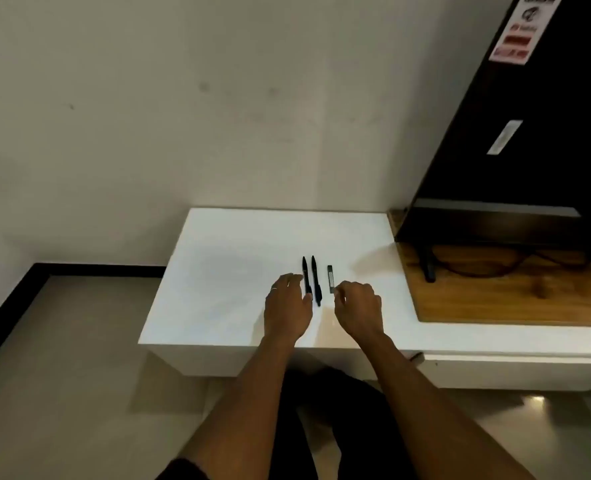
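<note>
lying flat on the smooth white surface [235,237], a slim black pen [306,275] and a second black pen [316,279] run parallel and just beside each other, narrow tips pointing away from the person. both are thin, dark, rounded sticks with a dull sheen. just to their right, apart from them, a short grey bar [331,278] lies in the same direction; it is flat-sided and rectangular, with a paler strip along its top.

the left hand [287,306] hovers low beside the slim black pen, fingers loosely spread and nearly straight, the thumb tip at the pen's near end; whether it presses on the pen i cannot tell. a thin metal ring [274,288] sits on one finger. the right hand [358,308] has its fingers curled, fingertips right at the near end of the grey bar; whether they pinch it or only touch it i cannot tell.

the surface is a glossy white block with square edges, standing against a plain matt wall [148,98]. to its right lies a wooden board [494,303] with visible grain, carrying a black television [536,174] on a thin stand leg [429,268], with a dark cable [477,271] curving behind. paper stickers [515,32] mark the screen. the floor [62,375] is pale tile with a black skirting.
</note>
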`<state>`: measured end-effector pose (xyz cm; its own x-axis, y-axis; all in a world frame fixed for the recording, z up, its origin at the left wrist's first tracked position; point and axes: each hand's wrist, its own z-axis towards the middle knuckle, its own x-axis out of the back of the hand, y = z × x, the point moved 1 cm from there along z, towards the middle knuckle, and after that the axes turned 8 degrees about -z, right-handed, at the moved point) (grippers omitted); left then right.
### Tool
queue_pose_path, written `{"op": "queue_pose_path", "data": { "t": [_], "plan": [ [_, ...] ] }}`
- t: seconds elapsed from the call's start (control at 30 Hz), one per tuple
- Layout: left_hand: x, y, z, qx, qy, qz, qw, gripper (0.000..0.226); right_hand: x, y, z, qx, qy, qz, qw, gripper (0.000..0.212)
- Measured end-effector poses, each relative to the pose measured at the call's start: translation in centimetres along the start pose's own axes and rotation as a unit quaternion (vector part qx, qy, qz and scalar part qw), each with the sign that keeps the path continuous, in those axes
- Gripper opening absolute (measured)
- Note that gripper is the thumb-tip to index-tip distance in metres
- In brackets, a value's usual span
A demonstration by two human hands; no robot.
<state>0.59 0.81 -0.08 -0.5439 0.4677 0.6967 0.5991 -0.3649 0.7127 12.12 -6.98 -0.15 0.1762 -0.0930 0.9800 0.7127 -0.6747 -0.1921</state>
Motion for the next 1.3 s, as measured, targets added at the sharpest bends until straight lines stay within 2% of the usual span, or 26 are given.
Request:
{"op": "queue_pose_path", "data": {
  "t": [0.17, 0.27, 0.37, 0.57, 0.77, 1.07, 1.2, 1.3],
  "plan": [
    [-3.5, -1.8, 0.1, 0.061, 0.117, -0.152, 0.979, 0.031, -4.1, 0.1, 1.0, -0.068, -0.014, 0.161, 0.985, 0.018],
    [-4.6, -2.8, 0.6, 0.078, 0.184, -0.176, 0.964, 0.023, -5.7, 0.4, 1.8, -0.097, -0.001, 0.200, 0.975, 0.017],
    [-4.4, -3.1, 2.1, 0.072, 0.218, -0.179, 0.957, 0.020, -5.8, 0.8, 3.5, -0.094, 0.009, 0.214, 0.972, 0.017],
    [-4.2, -3.2, 5.5, 0.068, 0.186, -0.181, 0.963, 0.017, -5.7, -0.2, 5.7, -0.082, -0.010, 0.172, 0.982, 0.025],
    [-4.6, -4.2, 7.0, 0.077, 0.159, -0.157, 0.972, 0.017, -6.6, -1.5, 6.6, -0.052, -0.023, 0.112, 0.992, 0.017],
    [-4.8, -4.2, 7.2, 0.071, 0.141, -0.173, 0.972, 0.016, -7.1, -1.9, 6.3, -0.107, -0.013, 0.067, 0.992, 0.015],
    [-4.6, -4.1, 7.1, 0.068, 0.146, -0.184, 0.970, 0.017, -7.1, -1.2, 6.0, -0.137, -0.016, 0.101, 0.985, 0.021],
    [-4.4, -3.7, 7.2, 0.059, 0.158, -0.202, 0.965, 0.018, -6.0, -0.2, 6.0, -0.143, 0.075, 0.188, 0.969, 0.017]
  ]
}}
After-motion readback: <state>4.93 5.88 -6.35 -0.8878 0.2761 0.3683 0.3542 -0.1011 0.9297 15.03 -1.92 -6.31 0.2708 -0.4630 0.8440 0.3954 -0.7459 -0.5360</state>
